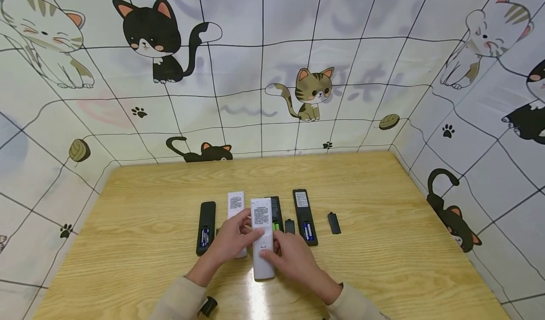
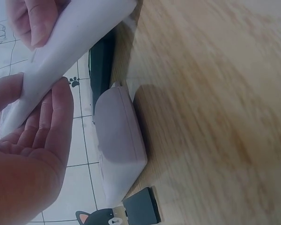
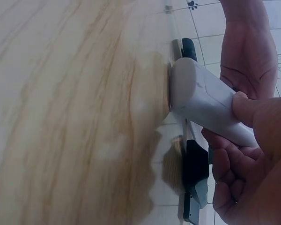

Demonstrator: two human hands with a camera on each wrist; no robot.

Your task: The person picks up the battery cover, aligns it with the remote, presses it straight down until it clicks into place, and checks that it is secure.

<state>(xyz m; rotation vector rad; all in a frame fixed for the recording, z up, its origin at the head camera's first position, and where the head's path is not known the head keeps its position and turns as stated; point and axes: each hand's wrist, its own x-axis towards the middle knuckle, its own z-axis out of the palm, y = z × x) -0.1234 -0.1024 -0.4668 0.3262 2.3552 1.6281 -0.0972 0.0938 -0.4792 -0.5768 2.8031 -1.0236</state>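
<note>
Both hands hold one white remote control, its labelled back facing up, above the front middle of the table. My left hand grips its left side, thumb on the back and fingers curled beneath. On the right edge, my right hand grips lower down, its thumb pressing the back near the battery cover. In the left wrist view the white remote is tilted between the two hands. The right wrist view shows its rounded end close over the table. A second white remote lies behind my left hand, partly hidden.
On the wooden table, a black remote with batteries showing lies left. Another black remote with blue batteries lies right, and one with green batteries is partly covered. Loose battery covers lie nearby. A cat-print cloth surrounds the table.
</note>
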